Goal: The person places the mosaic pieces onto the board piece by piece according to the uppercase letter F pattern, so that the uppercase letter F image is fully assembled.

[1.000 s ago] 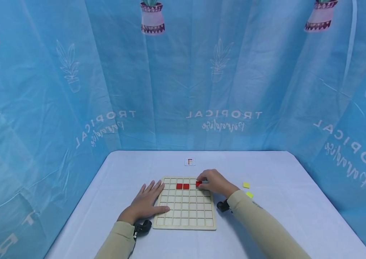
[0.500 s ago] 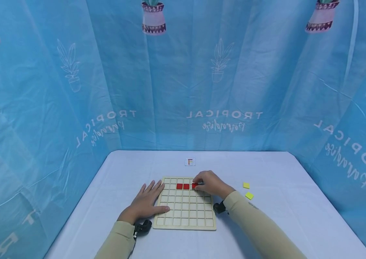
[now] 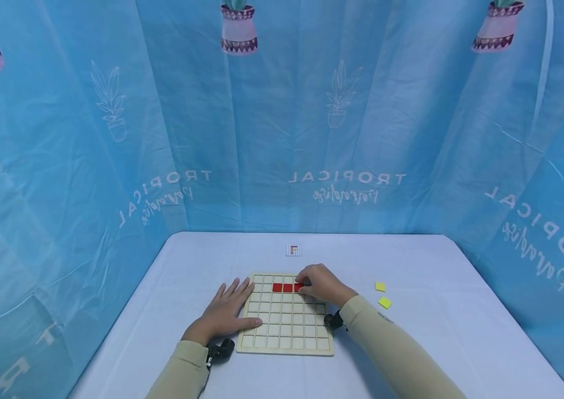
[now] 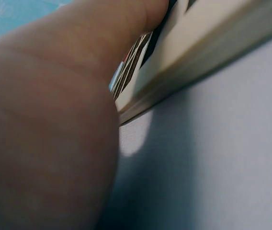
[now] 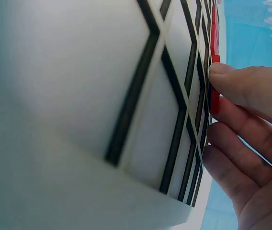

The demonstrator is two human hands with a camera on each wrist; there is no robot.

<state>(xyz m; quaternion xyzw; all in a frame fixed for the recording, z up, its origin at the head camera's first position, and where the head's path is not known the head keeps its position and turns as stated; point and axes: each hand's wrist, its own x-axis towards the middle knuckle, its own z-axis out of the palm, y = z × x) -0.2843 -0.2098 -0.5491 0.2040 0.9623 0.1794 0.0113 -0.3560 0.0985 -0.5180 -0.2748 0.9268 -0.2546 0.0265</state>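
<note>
A wooden grid board (image 3: 285, 318) lies on the white table with square cells. Two red square tiles (image 3: 282, 287) sit side by side in its second row from the back. Just right of them, my right hand (image 3: 325, 285) pinches a third red tile (image 3: 298, 288) between thumb and fingers, over the neighbouring cell. In the right wrist view this red tile (image 5: 215, 101) stands slightly proud of the grid, the thumb on its near side. My left hand (image 3: 224, 312) lies spread on the board's left edge, thumb reaching over the lower cells.
Two yellow square tiles (image 3: 382, 295) lie on the table right of the board, near the right sleeve. Behind the board is a small card (image 3: 294, 250) printed with a coloured grid pattern. A blue curtain (image 3: 282, 138) encloses the table's back and sides.
My right hand has moved left with the red tile, from a cell farther right to the spot beside the two red tiles. The left hand has stayed in place.
</note>
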